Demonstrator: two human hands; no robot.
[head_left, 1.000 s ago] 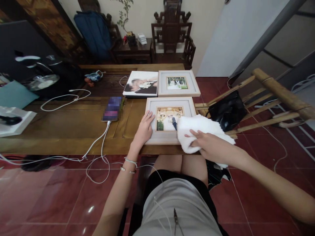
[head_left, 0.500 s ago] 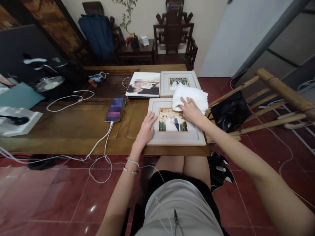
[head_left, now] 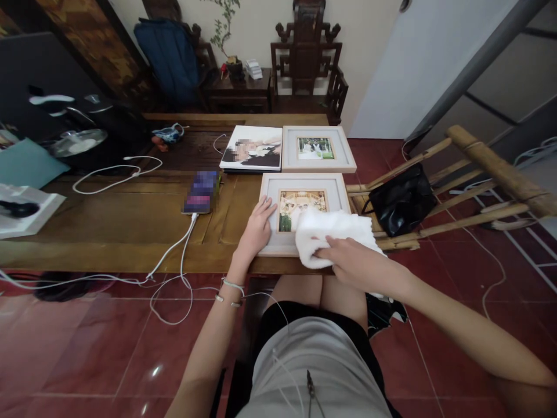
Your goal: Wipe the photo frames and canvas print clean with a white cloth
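A white-framed photo (head_left: 300, 184) lies flat at the near edge of the wooden table (head_left: 108, 220). My left hand (head_left: 256, 229) rests flat on the frame's left side, fingers spread. A folded white cloth (head_left: 331, 232) covers the frame's lower right part, and my right hand (head_left: 352, 261) presses down on the cloth's near side. Behind it lie a second white-framed photo (head_left: 317, 148) and, to its left, a photo album (head_left: 252, 148).
A phone (head_left: 201, 191) on a white charging cable (head_left: 174, 249) lies left of the frame. A black bag (head_left: 402, 197) sits on a bamboo chair (head_left: 487, 174) at the right. Dark wooden chairs stand at the back wall. More cables and a grey box lie at the far left.
My right hand has drawn the cloth from the frame's far right corner back toward me, onto its lower right part. The left hand has stayed on the frame.
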